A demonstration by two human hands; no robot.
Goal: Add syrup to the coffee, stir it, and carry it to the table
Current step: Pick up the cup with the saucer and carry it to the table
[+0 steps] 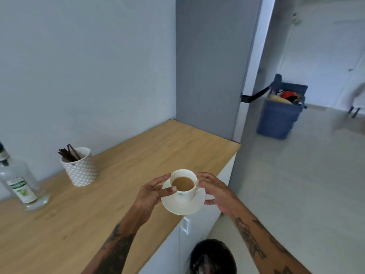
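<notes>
A white cup of milky brown coffee stands on a white saucer, held in the air above the front edge of the wooden counter. My left hand grips the saucer's left side, thumb against the cup. On the other side, my right hand holds the saucer's rim, fingers touching the cup near its handle. The clear syrup bottle with a green label stands at the counter's far left.
A patterned white pot with dark stir sticks stands on the counter by the wall. A grey tall cabinet closes the counter's right end. A blue bin sits on the pale floor beyond. A dark round object lies below.
</notes>
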